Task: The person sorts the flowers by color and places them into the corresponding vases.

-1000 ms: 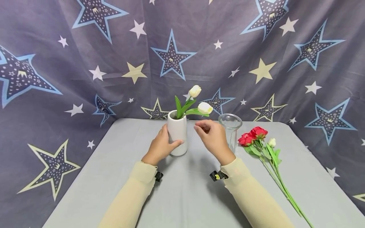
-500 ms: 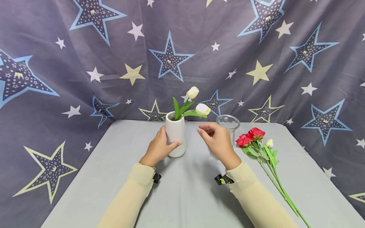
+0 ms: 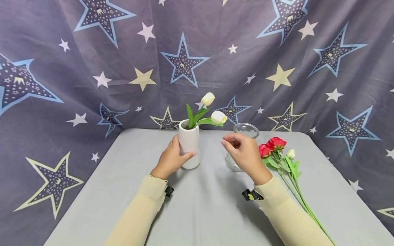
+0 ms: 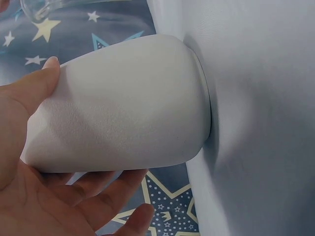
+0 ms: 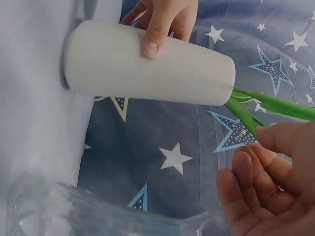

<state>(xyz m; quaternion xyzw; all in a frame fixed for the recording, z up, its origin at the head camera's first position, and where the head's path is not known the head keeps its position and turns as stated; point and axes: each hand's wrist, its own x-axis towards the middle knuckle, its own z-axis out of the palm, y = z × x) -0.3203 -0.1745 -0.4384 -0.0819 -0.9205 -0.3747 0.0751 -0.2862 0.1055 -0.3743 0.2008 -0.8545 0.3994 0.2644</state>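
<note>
A white vase (image 3: 190,145) stands upright on the table, and my left hand (image 3: 170,160) holds it from the left side. In the left wrist view the thumb lies along one side of the vase and the fingers reach round the other. Two white tulips (image 3: 219,117) with green leaves lean out of its mouth to the right; their lower stems are hidden inside. My right hand (image 3: 246,155) hovers right of the vase, fingers loosely bent and holding nothing. Behind it a clear glass vase (image 3: 232,164) is partly hidden.
Right of the glass vase lie red roses (image 3: 276,143) and one more white tulip (image 3: 290,154), their long stems running toward the near right, partly under the right sleeve. A grey cloth (image 3: 197,212) covers the table; a star-patterned curtain (image 3: 117,95) hangs behind.
My right hand has drawn away to the right from the tulips, coming in front of the glass vase. My left hand keeps its hold on the white vase. The head view has shifted slightly.
</note>
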